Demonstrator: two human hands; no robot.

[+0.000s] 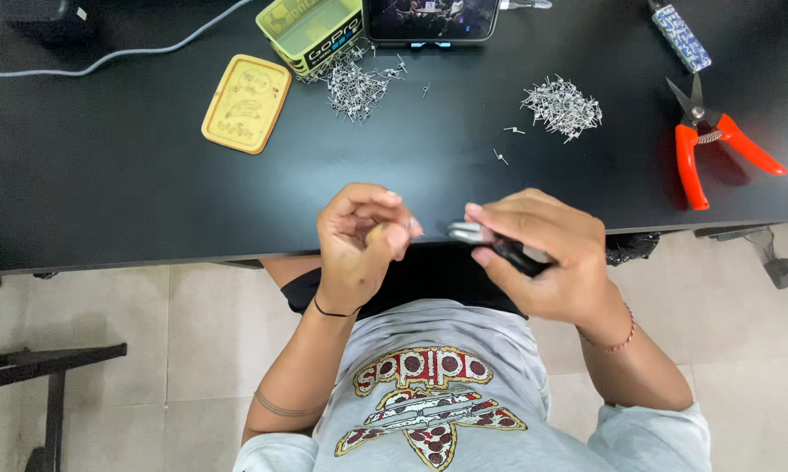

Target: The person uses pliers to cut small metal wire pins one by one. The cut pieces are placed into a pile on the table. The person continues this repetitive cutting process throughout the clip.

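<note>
Pinching a tiny piece at its fingertips, the left hand (359, 240) meets a metal-tipped, black-handled tool (497, 246) gripped by the right hand (542, 253), both near the bench (132, 175) edge; loose metal pins (562, 107) wait at one o'clock.

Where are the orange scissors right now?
In the head view, the orange-handled cutters lie on the black table at the far right, untouched, beyond the right hand and right of a pile of small metal pins.

Black desk (106, 175); yellow tin lid (246, 102); orange-handled cutters (713, 144); silvery metal pins (562, 107); grey shirt (464, 393) with red pizza print.
</note>
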